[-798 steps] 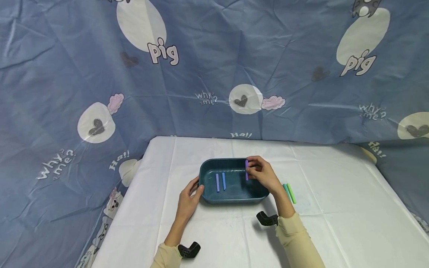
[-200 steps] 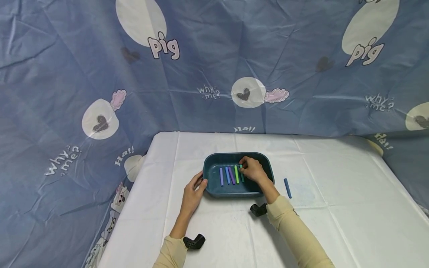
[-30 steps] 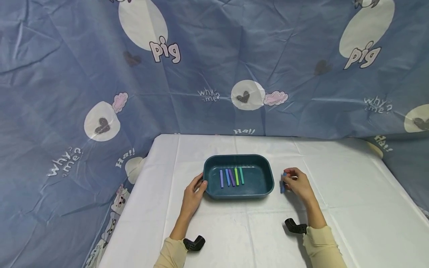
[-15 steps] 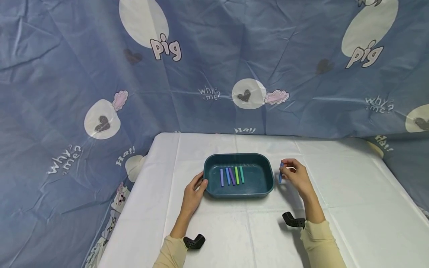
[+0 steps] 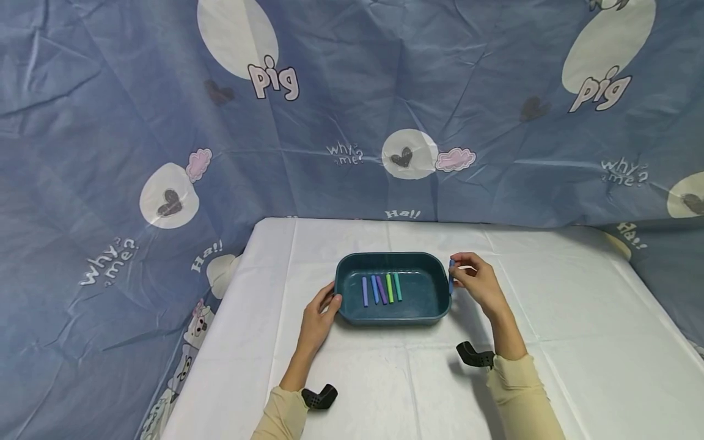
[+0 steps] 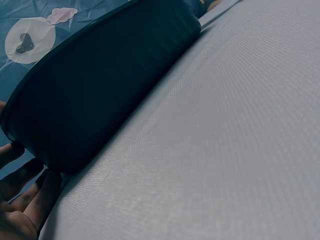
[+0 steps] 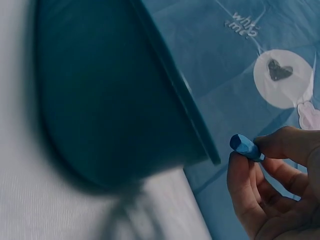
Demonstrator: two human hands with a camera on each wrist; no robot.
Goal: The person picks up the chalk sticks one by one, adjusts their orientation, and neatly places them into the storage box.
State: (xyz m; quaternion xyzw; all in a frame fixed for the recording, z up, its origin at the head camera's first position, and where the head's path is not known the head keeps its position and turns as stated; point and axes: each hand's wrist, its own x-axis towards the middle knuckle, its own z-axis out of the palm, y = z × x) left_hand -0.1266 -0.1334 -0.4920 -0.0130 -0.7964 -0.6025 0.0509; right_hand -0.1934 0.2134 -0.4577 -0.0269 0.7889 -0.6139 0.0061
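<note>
A dark teal rectangular box stands on the white-covered table. Several chalk sticks lie side by side inside it: a lavender one, a blue one, a purple one, a lime green one and a teal one. At the box's left end, my left hand rests its fingers and thumb against the outer wall. My right hand pinches another blue chalk stick between thumb and fingers, at the box's right rim. In the right wrist view the stick's blunt end faces the camera.
White cloth covers the table, with creases running through it. A blue printed curtain hangs behind and to the sides. Black wrist cameras sit on both forearms, close above the cloth.
Over the last second my right hand has lifted the blue chalk stick off the cloth and carried it left to the box's right rim. My left hand stays at the box.
</note>
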